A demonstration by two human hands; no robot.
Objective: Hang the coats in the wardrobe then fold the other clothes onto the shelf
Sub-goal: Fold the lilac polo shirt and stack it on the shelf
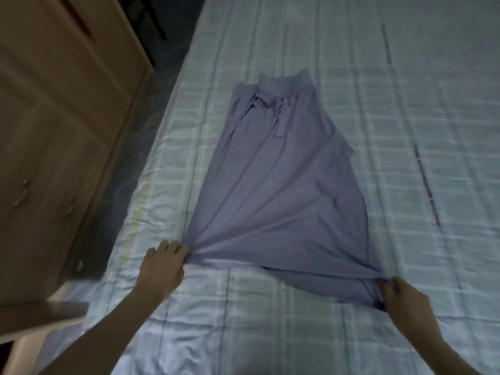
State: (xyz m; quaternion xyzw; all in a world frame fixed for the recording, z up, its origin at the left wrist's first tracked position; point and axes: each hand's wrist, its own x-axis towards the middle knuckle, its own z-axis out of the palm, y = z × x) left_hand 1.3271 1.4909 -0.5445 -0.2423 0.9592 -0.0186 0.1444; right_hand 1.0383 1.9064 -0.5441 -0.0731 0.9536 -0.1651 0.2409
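The lilac polo shirt (273,180) lies flat on my checked bedsheet (378,131), collar away from me, sleeves folded in. My left hand (162,269) pinches its near left hem corner; my right hand (403,301) grips the right corner — the hem pulled taut between them. Beside the bed stands the wooden wardrobe (54,131) — doors closed.

shirt (278,185): 1 | hand: 2 — left (162,269), right (405,301) | bed (405,104): 1 | wardrobe (54,117): 1
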